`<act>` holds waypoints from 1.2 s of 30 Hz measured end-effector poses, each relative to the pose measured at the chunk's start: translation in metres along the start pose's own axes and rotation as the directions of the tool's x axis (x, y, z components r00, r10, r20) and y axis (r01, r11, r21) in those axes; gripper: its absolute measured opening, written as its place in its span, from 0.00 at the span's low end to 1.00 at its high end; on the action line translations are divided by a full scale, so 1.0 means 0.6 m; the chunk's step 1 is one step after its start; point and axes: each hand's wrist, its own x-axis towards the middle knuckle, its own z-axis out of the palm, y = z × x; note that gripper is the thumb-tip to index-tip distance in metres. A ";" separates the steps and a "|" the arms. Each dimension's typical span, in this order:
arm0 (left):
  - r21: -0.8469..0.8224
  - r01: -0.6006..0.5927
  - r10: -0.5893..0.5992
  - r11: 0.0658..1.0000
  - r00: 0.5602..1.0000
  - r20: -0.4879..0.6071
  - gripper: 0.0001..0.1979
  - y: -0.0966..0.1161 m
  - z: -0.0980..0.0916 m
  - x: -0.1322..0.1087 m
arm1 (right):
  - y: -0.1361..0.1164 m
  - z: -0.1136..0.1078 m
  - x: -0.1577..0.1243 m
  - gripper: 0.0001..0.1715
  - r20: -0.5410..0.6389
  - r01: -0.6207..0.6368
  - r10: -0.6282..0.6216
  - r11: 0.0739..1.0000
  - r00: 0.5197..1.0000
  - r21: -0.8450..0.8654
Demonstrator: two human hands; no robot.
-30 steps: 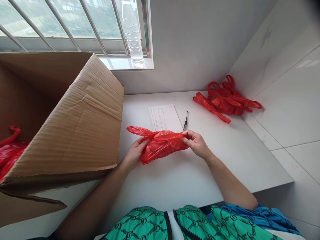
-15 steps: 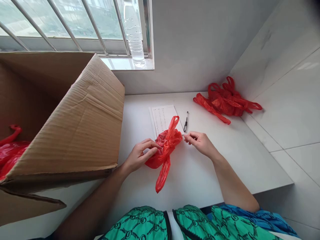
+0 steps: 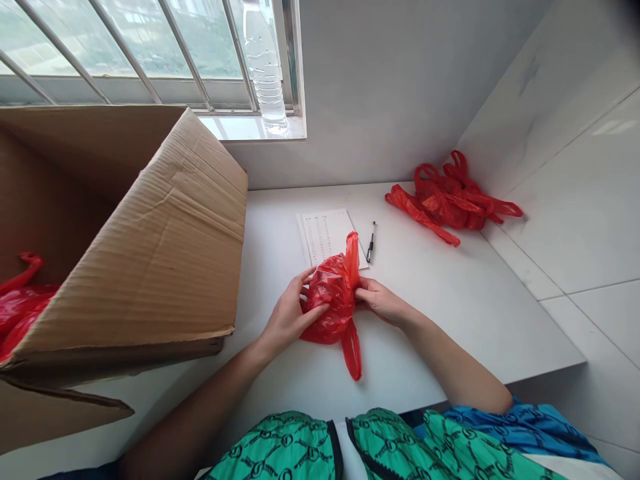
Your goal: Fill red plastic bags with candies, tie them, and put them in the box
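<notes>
A white table (image 3: 450, 320) was seen to carry a cardboard box (image 3: 150, 253) at nine o'clock. A printed sheet (image 3: 325, 233) and a pen (image 3: 371, 243) were laid at twelve, a heap of red bags (image 3: 450, 197) at two, and a crumpled red bag (image 3: 333, 300) at the centre.

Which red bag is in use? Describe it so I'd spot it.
Start at the cardboard box on the white table. Right of it, the left hand and right hand grip a bunched red bag. Unlike the red pile in the far corner, it sits alone, one handle trailing.

Bright, soft daylight enters through the window (image 3: 150, 47); shadows are faint, focus sharp, edges bowed.
</notes>
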 end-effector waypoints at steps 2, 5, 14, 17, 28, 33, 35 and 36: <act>-0.246 0.064 -0.058 0.967 0.998 0.033 0.35 0.004 -0.009 0.002 | -0.002 -0.007 -0.001 0.18 -0.010 0.012 -0.011 0.999 1.000 0.043; -0.516 0.115 -0.066 0.849 0.991 0.113 0.32 0.011 -0.018 0.005 | -0.012 -0.014 -0.005 0.18 -0.008 0.040 -0.040 0.994 0.999 0.101; -0.720 0.165 -0.023 0.674 0.979 0.203 0.25 0.009 -0.022 0.008 | -0.021 -0.019 -0.011 0.15 -0.043 0.009 0.000 0.978 0.999 0.210; -0.702 0.152 -0.007 0.696 0.979 0.205 0.24 0.007 -0.023 0.007 | -0.021 -0.019 -0.012 0.16 -0.035 -0.003 0.011 0.979 0.999 0.206; -0.109 -0.026 0.028 0.994 0.999 0.019 0.21 0.001 -0.017 0.003 | -0.031 -0.003 -0.022 0.26 -0.058 0.120 -0.131 0.980 0.990 -0.157; 0.173 -0.312 0.349 0.934 0.901 -0.258 0.23 0.018 -0.008 -0.010 | -0.029 0.016 -0.023 0.26 -0.007 0.186 -0.204 0.908 0.979 -0.376; 0.279 -0.459 0.523 0.844 0.821 -0.231 0.25 0.028 -0.006 -0.013 | -0.027 0.022 -0.022 0.25 0.063 0.236 -0.235 0.847 0.970 -0.476; 0.325 -0.507 0.576 0.798 0.800 -0.166 0.25 0.031 -0.004 -0.013 | -0.025 0.024 -0.022 0.25 0.100 0.249 -0.232 0.816 0.968 -0.522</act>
